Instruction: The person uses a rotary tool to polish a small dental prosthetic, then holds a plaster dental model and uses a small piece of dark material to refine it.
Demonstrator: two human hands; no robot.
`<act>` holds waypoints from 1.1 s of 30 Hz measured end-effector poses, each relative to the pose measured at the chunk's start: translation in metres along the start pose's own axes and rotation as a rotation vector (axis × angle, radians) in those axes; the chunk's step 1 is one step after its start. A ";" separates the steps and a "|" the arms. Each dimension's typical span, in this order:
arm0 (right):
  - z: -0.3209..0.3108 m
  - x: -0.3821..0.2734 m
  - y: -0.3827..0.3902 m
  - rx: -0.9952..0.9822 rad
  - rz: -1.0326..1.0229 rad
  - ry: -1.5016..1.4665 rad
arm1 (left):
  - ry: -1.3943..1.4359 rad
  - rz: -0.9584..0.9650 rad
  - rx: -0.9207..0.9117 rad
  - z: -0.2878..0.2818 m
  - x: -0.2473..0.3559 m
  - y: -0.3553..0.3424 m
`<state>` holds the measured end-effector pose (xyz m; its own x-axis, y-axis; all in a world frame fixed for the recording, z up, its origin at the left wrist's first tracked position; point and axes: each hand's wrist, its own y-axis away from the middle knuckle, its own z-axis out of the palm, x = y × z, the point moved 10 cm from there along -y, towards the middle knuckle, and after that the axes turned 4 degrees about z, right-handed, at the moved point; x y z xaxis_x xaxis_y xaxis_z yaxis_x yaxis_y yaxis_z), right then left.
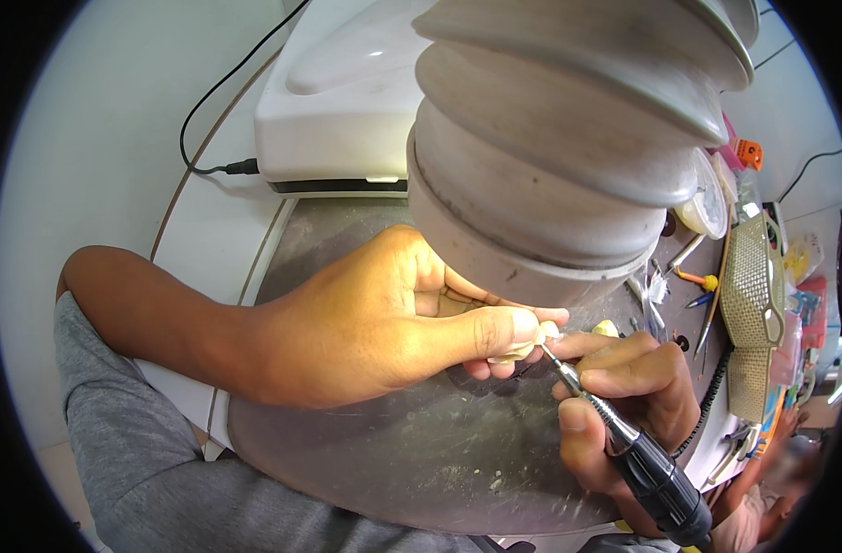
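My left hand pinches a small cream dental piece between thumb and fingers, with a white tooth-shaped part showing past the thumb tip. Much of that piece is hidden by my thumb. In my right hand is a rotary handpiece with a black body and silver nose, held like a pen. Its thin bit points up and left and meets the piece, or comes very close; I cannot tell which. Fingers of both hands are near each other there. Another small yellowish piece lies just beyond my right fingers.
A wide ribbed grey hose hangs low right above my hands. Behind stands a white machine with a black cable. On the right are a woven cream basket, a clear tub, loose tools and a coiled cord. Another person sits at lower right.
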<state>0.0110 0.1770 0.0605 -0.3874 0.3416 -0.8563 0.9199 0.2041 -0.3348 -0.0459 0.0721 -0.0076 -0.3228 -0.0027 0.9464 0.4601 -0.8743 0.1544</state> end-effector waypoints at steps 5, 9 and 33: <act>0.000 0.004 0.001 0.037 -0.026 -0.001 | -0.018 -0.048 0.007 -0.002 -0.005 0.002; -0.001 0.008 0.003 0.071 0.009 -0.056 | 0.034 -0.057 -0.012 0.001 -0.008 0.001; -0.001 0.006 0.002 0.045 0.004 -0.026 | 0.055 -0.030 -0.005 0.000 -0.005 0.000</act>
<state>0.0102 0.1799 0.0553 -0.3825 0.3186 -0.8673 0.9235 0.1608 -0.3482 -0.0441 0.0724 -0.0122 -0.3812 -0.0027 0.9245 0.4456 -0.8767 0.1811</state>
